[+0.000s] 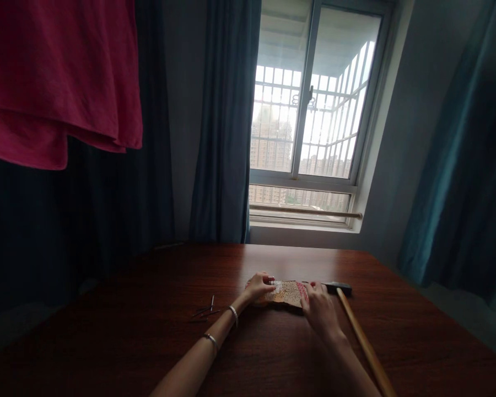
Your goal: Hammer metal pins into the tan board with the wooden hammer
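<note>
A flat, rough-edged piece of board (289, 292) lies on the table, its top patterned with dark dots and pink, white and orange patches. My left hand (261, 286) is at the board's left end, thumb and fingertips pinched around what looks like a thin nail (272, 281) above the surface. With its fingers bent over the right end, my right hand (319, 306) grips the board. Just right of that hand rests a hammer, with a dark head (341, 288) and a long wooden handle (366, 344). Several loose nails (206, 313) lie left of my left forearm.
The reddish-brown wooden table (149, 331) reaches to the wall below a barred window (306, 110). Blue curtains (227, 121) hang beside the window. A pink cloth (66, 77) hangs at the upper left, above table height.
</note>
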{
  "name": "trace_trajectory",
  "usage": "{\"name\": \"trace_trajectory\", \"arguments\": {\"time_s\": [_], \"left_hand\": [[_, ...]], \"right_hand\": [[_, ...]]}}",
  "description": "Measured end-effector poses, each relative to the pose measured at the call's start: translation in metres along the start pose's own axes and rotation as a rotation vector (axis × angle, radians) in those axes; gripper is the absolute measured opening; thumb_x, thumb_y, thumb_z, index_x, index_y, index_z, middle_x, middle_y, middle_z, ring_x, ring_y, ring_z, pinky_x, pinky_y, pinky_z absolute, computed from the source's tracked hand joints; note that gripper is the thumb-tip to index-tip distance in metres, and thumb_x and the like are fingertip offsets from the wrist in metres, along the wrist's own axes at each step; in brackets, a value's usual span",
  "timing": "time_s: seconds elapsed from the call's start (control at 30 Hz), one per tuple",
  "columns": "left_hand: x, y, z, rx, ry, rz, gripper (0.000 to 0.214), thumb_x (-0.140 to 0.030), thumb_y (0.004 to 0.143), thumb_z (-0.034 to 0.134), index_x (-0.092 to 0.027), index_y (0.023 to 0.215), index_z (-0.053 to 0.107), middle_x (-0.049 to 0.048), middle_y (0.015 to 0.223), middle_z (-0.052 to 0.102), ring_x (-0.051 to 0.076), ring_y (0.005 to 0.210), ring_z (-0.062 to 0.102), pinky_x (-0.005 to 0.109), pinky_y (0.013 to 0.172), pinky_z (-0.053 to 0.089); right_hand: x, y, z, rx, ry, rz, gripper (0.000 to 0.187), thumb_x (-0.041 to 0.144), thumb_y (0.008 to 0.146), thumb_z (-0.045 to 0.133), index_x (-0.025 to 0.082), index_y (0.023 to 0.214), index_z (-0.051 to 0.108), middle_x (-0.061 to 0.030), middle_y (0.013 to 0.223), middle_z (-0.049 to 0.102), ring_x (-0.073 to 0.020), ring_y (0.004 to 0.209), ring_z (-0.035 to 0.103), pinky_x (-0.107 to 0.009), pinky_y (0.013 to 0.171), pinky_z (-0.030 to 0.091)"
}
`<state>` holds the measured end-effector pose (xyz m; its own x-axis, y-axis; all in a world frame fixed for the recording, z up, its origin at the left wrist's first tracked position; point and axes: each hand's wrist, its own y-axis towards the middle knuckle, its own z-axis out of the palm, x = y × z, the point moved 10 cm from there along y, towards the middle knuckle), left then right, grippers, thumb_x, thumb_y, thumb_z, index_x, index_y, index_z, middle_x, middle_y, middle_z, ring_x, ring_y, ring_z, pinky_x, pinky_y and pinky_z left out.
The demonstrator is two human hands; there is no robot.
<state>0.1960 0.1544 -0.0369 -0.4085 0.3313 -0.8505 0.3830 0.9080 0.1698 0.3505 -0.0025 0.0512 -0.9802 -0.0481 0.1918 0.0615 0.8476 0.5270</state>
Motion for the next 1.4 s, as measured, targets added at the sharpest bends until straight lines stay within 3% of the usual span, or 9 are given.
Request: {"name": "trace_trajectory", "arguments": {"time_s": [0.17,0.4,0.57,0.67,0.77,0.87,0.93,1.17,1.4], "left_hand": [[-0.002,0.003,-0.006,0.005,-0.170,0.047,0.042,-0.036,0.052,0.074,-0.012,0.086,0.069,0.0078,0.087,0.068,0.020,0.083,0.060,0.027,0.072,0.046],[-0.010,-0.009,-0.016,0.000,-0.340,-0.060,0.050,-0.041,0.060,0.068,-0.009,0.099,0.066,0.0116,0.094,0.067,0.022,0.084,0.061,0.030,0.072,0.046],[-0.044,-0.008,-0.088,-0.149,-0.281,-0.025,0.045,-0.045,0.067,0.060,-0.009,0.093,0.066,0.0132,0.094,0.066,0.019,0.084,0.060,0.027,0.070,0.046],[-0.060,-0.009,-0.121,0.086,-0.109,0.004,0.044,-0.048,0.065,0.061,-0.011,0.088,0.068,0.0102,0.085,0.067,0.017,0.074,0.060,0.025,0.062,0.046],[-0.028,-0.030,-0.136,0.401,0.195,-0.235,0.036,-0.044,0.053,0.072,-0.010,0.065,0.068,0.0078,0.064,0.065,0.017,0.059,0.058,0.026,0.054,0.044],[0.024,-0.061,-0.155,0.489,0.407,-0.609,0.029,-0.035,0.044,0.077,-0.011,0.049,0.062,0.0072,0.049,0.059,0.018,0.044,0.053,0.029,0.046,0.041],[0.043,-0.073,-0.158,0.497,0.436,-0.740,0.024,-0.028,0.044,0.078,-0.011,0.046,0.060,0.0074,0.048,0.058,0.017,0.042,0.051,0.029,0.044,0.040],[0.076,-0.075,-0.139,0.489,0.368,-0.860,0.020,-0.018,0.042,0.077,-0.016,0.045,0.058,0.0090,0.053,0.059,0.024,0.048,0.055,0.032,0.041,0.043],[0.096,-0.072,-0.134,0.557,0.549,-0.949,0.022,-0.010,0.035,0.077,-0.016,0.045,0.059,0.0079,0.055,0.059,0.019,0.044,0.050,0.027,0.039,0.038]], "right_hand": [[0.016,0.028,0.039,-0.021,0.193,-0.045,0.034,0.017,0.081,0.038,0.011,0.111,0.053,-0.0137,0.113,0.051,-0.0226,0.105,0.047,-0.030,0.089,0.035],[0.014,0.017,0.064,0.042,0.235,-0.070,0.021,0.015,0.081,0.037,0.016,0.087,0.057,-0.0081,0.093,0.058,-0.0191,0.089,0.052,-0.028,0.082,0.038],[0.014,0.015,0.065,0.052,0.261,-0.079,0.021,0.015,0.082,0.036,0.016,0.089,0.056,-0.0074,0.094,0.058,-0.0174,0.089,0.053,-0.026,0.081,0.038],[0.012,0.016,0.068,0.052,0.273,-0.072,0.021,0.015,0.081,0.035,0.017,0.088,0.055,-0.0074,0.094,0.058,-0.0170,0.088,0.054,-0.024,0.079,0.039],[0.009,0.017,0.072,0.056,0.282,-0.056,0.020,0.015,0.080,0.037,0.018,0.085,0.055,-0.0071,0.091,0.058,-0.0172,0.083,0.055,-0.024,0.075,0.040],[0.007,0.017,0.075,0.056,0.291,-0.054,0.019,0.015,0.079,0.037,0.019,0.084,0.055,-0.0070,0.090,0.058,-0.0175,0.082,0.055,-0.024,0.075,0.040],[0.007,0.017,0.076,0.058,0.297,-0.058,0.019,0.016,0.079,0.037,0.019,0.084,0.055,-0.0069,0.090,0.058,-0.0174,0.082,0.056,-0.024,0.074,0.040],[0.007,0.017,0.076,0.060,0.309,-0.064,0.018,0.018,0.080,0.037,0.020,0.084,0.054,-0.0068,0.091,0.058,-0.0172,0.081,0.056,-0.024,0.073,0.040],[0.006,0.018,0.077,0.057,0.318,-0.066,0.018,0.019,0.081,0.037,0.020,0.085,0.054,-0.0062,0.090,0.058,-0.0168,0.080,0.056,-0.024,0.073,0.041]]}}
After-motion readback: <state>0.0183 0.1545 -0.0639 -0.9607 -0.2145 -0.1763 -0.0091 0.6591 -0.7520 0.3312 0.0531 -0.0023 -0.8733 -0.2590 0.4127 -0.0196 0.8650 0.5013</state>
